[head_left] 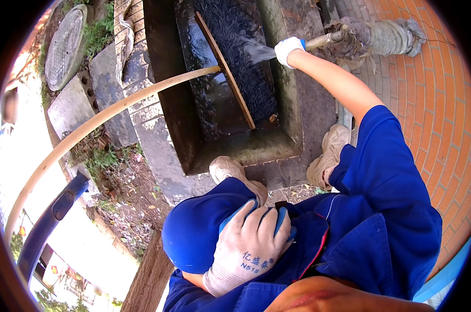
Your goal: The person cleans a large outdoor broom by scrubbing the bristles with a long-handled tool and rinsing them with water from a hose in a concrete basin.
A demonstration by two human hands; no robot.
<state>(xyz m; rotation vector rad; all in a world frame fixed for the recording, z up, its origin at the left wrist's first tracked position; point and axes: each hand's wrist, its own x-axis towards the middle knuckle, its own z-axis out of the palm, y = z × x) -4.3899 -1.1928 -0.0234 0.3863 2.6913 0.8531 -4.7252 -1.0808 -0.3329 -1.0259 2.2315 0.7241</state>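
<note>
Reaching far forward, the right hand (pixel 289 50) in a white glove is closed around the end of a hose nozzle (pixel 324 39), the arm stretched out from the blue sleeve. Nozzle axis runs roughly right-to-left, pointing into the concrete trough (pixel 277 148); a water jet (pixel 259 52) leaves it leftward and strikes the dark brush head (pixel 235 57) lying in the trough. Brush head lies just left of the right hand, its long axis running from upper left to lower right along a wooden backing strip (pixel 226 70). A long pale pole (pixel 105 117) meets the strip and arcs off to the lower left.

Left hand (pixel 248 247), also gloved, rests flat with fingers spread on the blue-trousered knee (pixel 194 236), gripping nothing, well apart from the brush. Right hand is clearly the nearer one. A rag-wrapped pipe (pixel 381 36) sits behind the nozzle on red brick paving (pixel 433 104).
</note>
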